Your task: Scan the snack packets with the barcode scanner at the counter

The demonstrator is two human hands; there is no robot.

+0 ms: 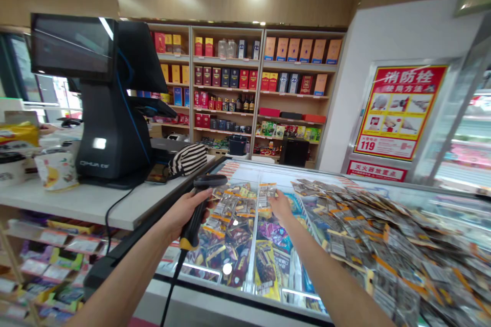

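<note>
Black point-of-sale terminal (111,133) sits on the white counter (111,212) at your far left. Your left hand (183,213) is wrapped around a black-and-yellow handheld scanner (196,220), above the glass-topped white chest freezer (215,311). Your right hand (281,205) grips a small grey-and-clear packet with orange edging (265,195) by its right side; can't tell if it's off the glass. Large heap of similar packets (383,245) at right.

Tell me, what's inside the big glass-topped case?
Through the glass, you can see a yellow bag, purple packs and other packages. Whatever lies directly beneath the heap of small packets on top is covered.
</note>
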